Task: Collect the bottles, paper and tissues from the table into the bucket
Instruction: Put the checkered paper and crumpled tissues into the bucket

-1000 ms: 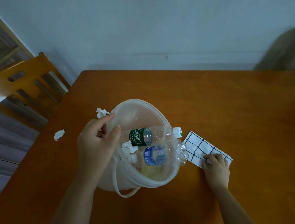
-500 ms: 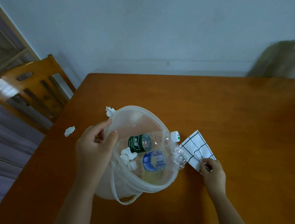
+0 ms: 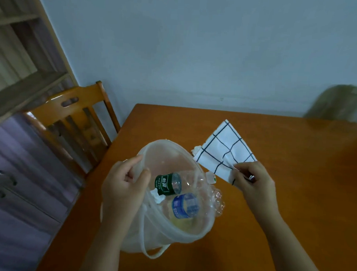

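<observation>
The translucent bucket (image 3: 175,233) stands on the orange wooden table (image 3: 293,201), near its left edge, tilted a little. Inside lie two clear plastic bottles, one with a green label (image 3: 165,184) and one with a blue label (image 3: 185,205), and a crumpled white tissue (image 3: 157,197) beside them. The left hand (image 3: 124,186) pinches the near-left rim of the bucket, thumb inside and fingers outside. The right hand (image 3: 253,183) pinches a corner of the white paper with black grid lines (image 3: 224,153), just right of the bucket. A wooden chair (image 3: 76,118) stands left of the table.
</observation>
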